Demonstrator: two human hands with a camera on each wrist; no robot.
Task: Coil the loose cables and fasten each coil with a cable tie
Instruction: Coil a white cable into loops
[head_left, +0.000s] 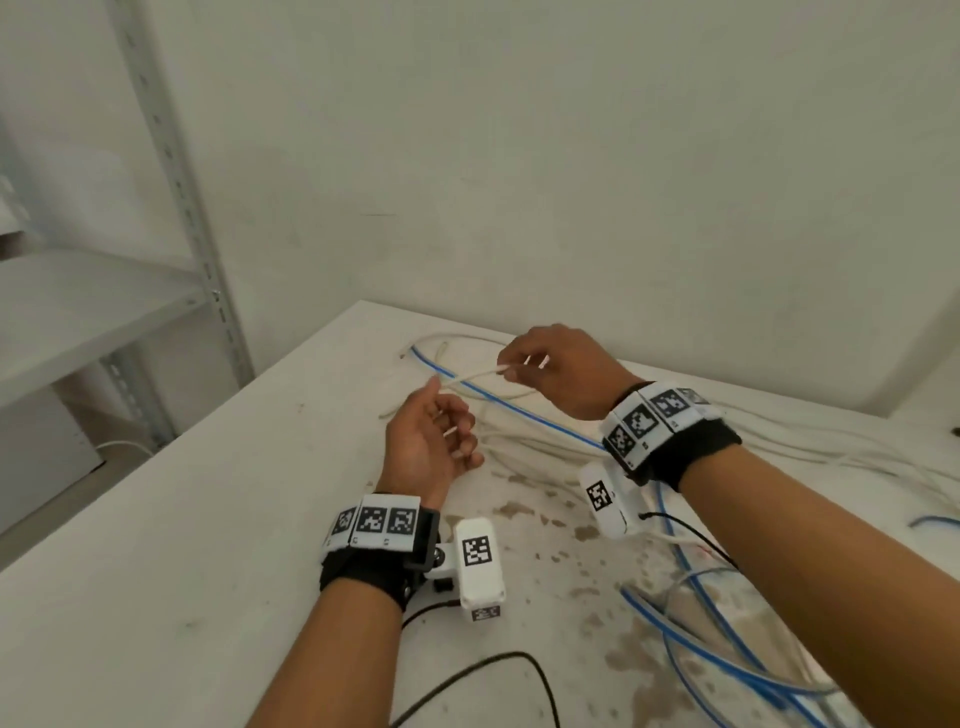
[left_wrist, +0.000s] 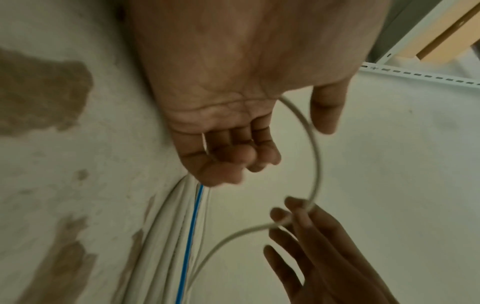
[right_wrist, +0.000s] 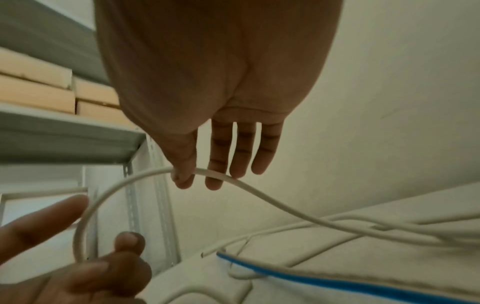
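Right hand (head_left: 558, 371) pinches the white cable (right_wrist: 103, 195) above the table (head_left: 182, 545); left hand (head_left: 431, 441) curls loosely round its loop. Slack grip could let the loop spring open.

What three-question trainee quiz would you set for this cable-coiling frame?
1. True or false: both hands hold the same white cable.
2. Which cable lies on the table untouched? A) the blue cable B) the white cable C) neither
3. Fill in: between the right hand and the left hand, the white cable bends into a ____.

Key: 1 true, the right hand pinches it and the left hand grips it further along. 2 A. 3 loop; no cable tie shows yet.
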